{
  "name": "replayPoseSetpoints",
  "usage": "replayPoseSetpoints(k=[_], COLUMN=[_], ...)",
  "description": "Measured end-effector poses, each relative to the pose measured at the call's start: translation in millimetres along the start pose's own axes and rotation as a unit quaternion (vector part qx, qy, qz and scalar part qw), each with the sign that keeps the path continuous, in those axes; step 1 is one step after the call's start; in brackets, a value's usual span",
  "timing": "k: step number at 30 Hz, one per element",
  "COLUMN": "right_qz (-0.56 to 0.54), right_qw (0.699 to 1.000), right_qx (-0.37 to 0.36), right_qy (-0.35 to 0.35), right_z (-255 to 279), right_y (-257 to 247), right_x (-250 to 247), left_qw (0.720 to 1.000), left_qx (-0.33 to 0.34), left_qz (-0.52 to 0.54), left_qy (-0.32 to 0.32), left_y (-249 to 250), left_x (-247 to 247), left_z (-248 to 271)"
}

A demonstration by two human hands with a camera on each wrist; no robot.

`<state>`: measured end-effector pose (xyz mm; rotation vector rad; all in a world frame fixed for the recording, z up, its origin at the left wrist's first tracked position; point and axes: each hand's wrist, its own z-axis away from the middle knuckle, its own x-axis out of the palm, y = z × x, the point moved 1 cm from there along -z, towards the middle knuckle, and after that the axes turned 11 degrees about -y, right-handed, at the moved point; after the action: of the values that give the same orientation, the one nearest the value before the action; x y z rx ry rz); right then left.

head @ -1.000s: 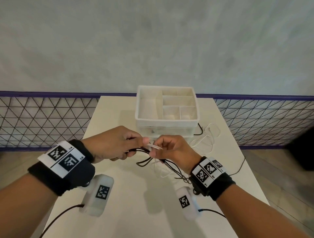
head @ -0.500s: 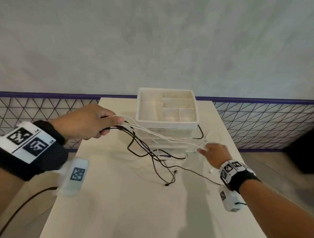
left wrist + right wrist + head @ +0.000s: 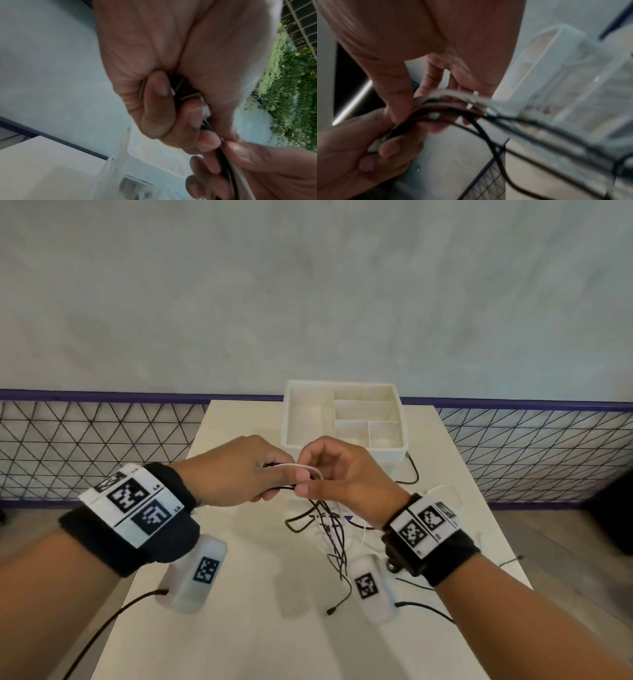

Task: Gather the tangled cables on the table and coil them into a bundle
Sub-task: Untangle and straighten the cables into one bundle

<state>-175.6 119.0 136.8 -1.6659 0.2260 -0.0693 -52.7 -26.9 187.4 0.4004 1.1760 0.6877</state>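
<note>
A tangle of thin black and white cables [image 3: 334,535] hangs from my two hands down to the cream table [image 3: 239,628]. My left hand [image 3: 274,477] grips the gathered strands in a fist, thumb on top. My right hand [image 3: 318,474] meets it and pinches a white loop [image 3: 310,468] and black strands against it. In the left wrist view, my left hand's fingers [image 3: 157,102] curl over the cables [image 3: 238,177]. The right wrist view shows my right hand [image 3: 423,97] holding the blurred cable bunch [image 3: 453,106] beside my left hand [image 3: 359,148]. A black plug end [image 3: 330,611] lies loose.
A white divided organizer box [image 3: 397,453] stands on the table just behind my hands. More white cable [image 3: 445,489] and a black strand [image 3: 412,474] trail to the right of it. A wire-mesh fence [image 3: 85,446] and a grey wall lie beyond the table's edges.
Half a second ago my hands were stretched apart, left one far left and right one low at the right. Now they have come together again before the box, with the cables folded between them.
</note>
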Motion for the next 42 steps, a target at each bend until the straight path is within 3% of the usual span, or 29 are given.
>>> replayPoseSetpoints(k=[3,5,9,11,13,16,18,20,22,24,28,30,34,38,42], right_qz=[-0.129,-0.129,-0.026,0.117,0.318,0.503,0.506,0.481,0.472,0.480,0.306,0.209,0.107,0.125,0.175], right_qw=[0.991,0.990,0.986,0.970,0.905,0.758,0.729,0.727,0.732,0.768,0.936,0.971,0.986,0.971,0.959], right_qx=[0.017,0.048,0.134,0.188,0.265,0.413,0.462,0.491,0.490,0.424,0.173,0.115,0.129,0.202,0.221], right_qy=[-0.005,-0.033,-0.094,-0.103,-0.095,-0.048,0.010,0.025,0.000,0.005,0.031,0.005,0.011,-0.021,-0.031], right_z=[-5.1,2.9,33.4,51.6,71.0,102.7,117.3,122.7,114.6,95.8,45.5,20.2,-2.4,19.9,38.9], right_y=[11.2,18.8,38.9,50.5,72.4,102.6,114.4,118.6,111.7,88.6,26.7,10.1,15.5,35.6,48.8], right_x=[4.8,2.1,-16.4,-30.1,-52.7,-85.8,-101.8,-105.6,-100.6,-87.9,-42.5,-16.2,9.8,-6.8,-29.6], left_qw=[1.000,1.000,0.999,0.997,0.993,0.985,0.979,0.975,0.976,0.981,0.990,0.993,0.994,0.989,0.971], left_qx=[0.015,0.009,-0.036,-0.072,-0.098,-0.111,-0.117,-0.117,-0.105,-0.087,-0.036,0.004,0.043,-0.022,-0.071], left_qz=[-0.001,-0.005,-0.007,-0.027,-0.062,-0.112,-0.129,-0.146,-0.149,-0.136,-0.117,-0.103,-0.097,-0.137,-0.178], left_qy=[-0.003,-0.005,-0.009,0.008,0.033,0.074,0.103,0.117,0.117,0.112,0.065,0.052,0.035,-0.040,-0.142], left_y=[-0.4,-7.2,-32.8,-51.4,-68.9,-83.5,-83.6,-78.1,-69.7,-60.3,-31.4,-13.4,-3.5,-37.2,-69.4], left_x=[-3.8,-6.6,-13.8,-22.2,-32.9,-44.8,-46.9,-44.5,-39.3,-34.2,-21.2,-15.3,-15.6,-12.8,12.2], left_z=[4.3,8.7,17.0,21.9,27.8,32.8,30.5,24.8,17.7,10.8,-2.0,-7.5,-4.9,10.2,11.1])
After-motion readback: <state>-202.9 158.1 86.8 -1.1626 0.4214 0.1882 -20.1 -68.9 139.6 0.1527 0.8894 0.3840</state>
